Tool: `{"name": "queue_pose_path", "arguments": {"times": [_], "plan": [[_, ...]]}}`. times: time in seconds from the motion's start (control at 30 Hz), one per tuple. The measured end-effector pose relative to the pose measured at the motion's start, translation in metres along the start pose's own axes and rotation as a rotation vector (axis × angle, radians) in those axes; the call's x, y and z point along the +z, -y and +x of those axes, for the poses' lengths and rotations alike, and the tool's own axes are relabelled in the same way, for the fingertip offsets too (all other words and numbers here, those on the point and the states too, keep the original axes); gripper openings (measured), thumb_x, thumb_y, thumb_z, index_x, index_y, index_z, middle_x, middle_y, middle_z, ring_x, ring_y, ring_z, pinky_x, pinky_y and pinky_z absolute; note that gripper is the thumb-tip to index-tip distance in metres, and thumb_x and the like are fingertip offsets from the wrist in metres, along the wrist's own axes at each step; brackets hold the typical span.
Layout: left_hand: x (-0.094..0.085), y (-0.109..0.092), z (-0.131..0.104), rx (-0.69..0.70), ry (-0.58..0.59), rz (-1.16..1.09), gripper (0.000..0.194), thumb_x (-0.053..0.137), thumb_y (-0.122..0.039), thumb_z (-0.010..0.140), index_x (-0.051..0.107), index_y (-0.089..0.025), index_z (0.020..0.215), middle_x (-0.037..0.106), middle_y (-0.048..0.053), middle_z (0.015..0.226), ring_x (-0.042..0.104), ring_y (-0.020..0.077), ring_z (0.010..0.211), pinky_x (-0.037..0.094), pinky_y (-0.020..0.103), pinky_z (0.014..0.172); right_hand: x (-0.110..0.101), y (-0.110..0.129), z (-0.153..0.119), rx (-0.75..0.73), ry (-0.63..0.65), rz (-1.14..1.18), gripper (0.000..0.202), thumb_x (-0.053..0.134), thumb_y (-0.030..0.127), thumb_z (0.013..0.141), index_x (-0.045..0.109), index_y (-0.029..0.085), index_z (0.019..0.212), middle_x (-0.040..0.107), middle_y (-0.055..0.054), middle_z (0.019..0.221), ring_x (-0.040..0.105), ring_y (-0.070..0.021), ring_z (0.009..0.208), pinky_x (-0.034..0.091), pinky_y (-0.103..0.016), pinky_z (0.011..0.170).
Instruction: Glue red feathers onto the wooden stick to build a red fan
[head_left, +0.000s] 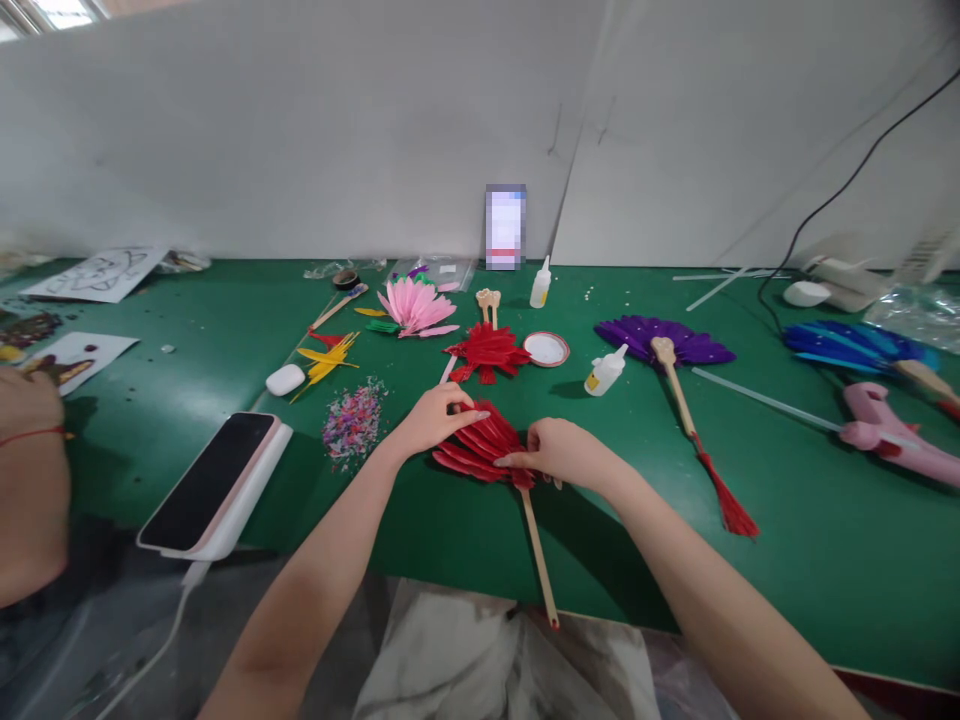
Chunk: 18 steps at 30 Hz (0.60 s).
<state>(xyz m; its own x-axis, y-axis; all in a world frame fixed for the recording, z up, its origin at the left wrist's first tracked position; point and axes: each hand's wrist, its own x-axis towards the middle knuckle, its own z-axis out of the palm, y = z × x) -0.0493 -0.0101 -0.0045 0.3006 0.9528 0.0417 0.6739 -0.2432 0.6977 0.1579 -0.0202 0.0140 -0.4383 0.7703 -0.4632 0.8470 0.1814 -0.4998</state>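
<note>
A red feather fan [480,455] lies at the table's front edge, its slim wooden handle [538,555] pointing toward me and reaching past the edge. My left hand [439,418] is closed on the fan's upper left feathers, thumb lying along them. With bent fingers, my right hand [559,452] grips the base of the feathers where they meet the handle, hiding part of that joint. Just beyond the fan rests a pile of loose red feathers [487,350]. A small white dish with a red rim [547,349] and a glue bottle [606,371] are to its right.
Finished-looking purple [660,340] and blue [855,346] fans lie right, near a pink glue gun [900,430]. Leftward are pink feathers [417,306], yellow feathers [326,364], coloured bits [354,424] and a cabled phone [214,485]. Another person's arm [30,480] is far left.
</note>
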Motion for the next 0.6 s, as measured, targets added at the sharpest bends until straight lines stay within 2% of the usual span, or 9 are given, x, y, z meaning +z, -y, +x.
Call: {"name": "queue_pose_path", "arguments": {"times": [0.2,0.33,0.6], "plan": [[0.0032,0.0011,0.001,-0.003,0.024,-0.004,0.03,0.058,-0.045,0.073,0.058,-0.015,0.066,0.046,-0.002,0.066,0.044,0.0102,0.06,0.036,0.024,0.059,0.002,-0.0013,0.0012,-0.009,-0.045,-0.051,0.055,0.05,0.07,0.067,0.056,0.017,0.052,0.062,-0.004,0.048,0.057,-0.0143,0.046,0.035,-0.021,0.044],[0.0045,0.0004,0.0017,-0.013,0.043,-0.012,0.03,0.058,-0.044,0.074,0.058,-0.015,0.066,0.044,-0.002,0.064,0.041,0.0097,0.057,0.034,0.024,0.057,0.0012,-0.0002,0.0004,-0.012,-0.029,-0.053,0.056,0.049,0.071,0.068,0.057,0.017,0.053,0.063,-0.004,0.049,0.057,-0.0143,0.046,0.035,-0.021,0.045],[0.0042,0.0005,0.0022,0.013,0.097,-0.02,0.033,0.054,-0.048,0.075,0.061,-0.016,0.07,0.048,0.0,0.069,0.045,0.0111,0.063,0.036,0.024,0.059,0.0013,-0.0006,-0.0002,-0.016,-0.021,-0.062,0.058,0.046,0.073,0.068,0.059,0.017,0.055,0.063,-0.006,0.05,0.058,-0.0156,0.048,0.036,-0.022,0.046]]}}
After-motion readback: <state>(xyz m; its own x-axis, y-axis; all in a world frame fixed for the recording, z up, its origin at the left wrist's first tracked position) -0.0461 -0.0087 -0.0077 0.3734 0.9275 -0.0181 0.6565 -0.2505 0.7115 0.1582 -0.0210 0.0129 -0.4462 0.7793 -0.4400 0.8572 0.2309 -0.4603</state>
